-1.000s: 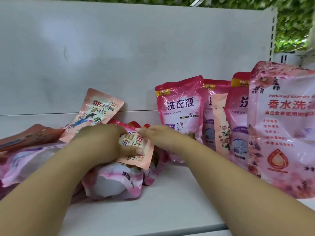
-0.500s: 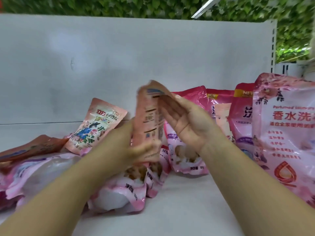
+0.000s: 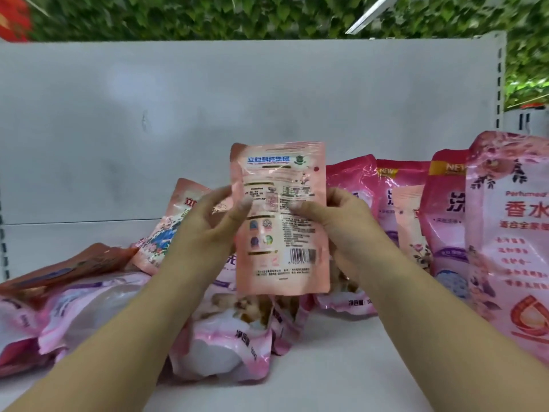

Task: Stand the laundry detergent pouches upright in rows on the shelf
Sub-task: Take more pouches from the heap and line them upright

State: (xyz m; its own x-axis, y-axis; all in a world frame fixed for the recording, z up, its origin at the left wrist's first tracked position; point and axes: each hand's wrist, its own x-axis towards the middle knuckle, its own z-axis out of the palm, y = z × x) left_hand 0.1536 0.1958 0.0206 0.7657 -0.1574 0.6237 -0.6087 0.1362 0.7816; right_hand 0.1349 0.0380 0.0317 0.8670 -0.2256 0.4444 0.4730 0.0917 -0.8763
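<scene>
Big pouch [image 3: 511, 248] cut off at frame's right edge; held pouch [image 3: 280, 218] hides fingers behind it; small print blurred.

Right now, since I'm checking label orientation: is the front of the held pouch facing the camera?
No, the small pink pouch held by the left hand and right hand shows its back, with a barcode.

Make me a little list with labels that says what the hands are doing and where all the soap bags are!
held: salmon pouch, upright, back with barcode facing the camera
left hand: grips its left edge
right hand: grips its right edge
standing: pink pouches in a row at the right
lying: pile of pouches at the left and under the hands
surface: white shelf
behind: white back panel, green leaves above
</scene>
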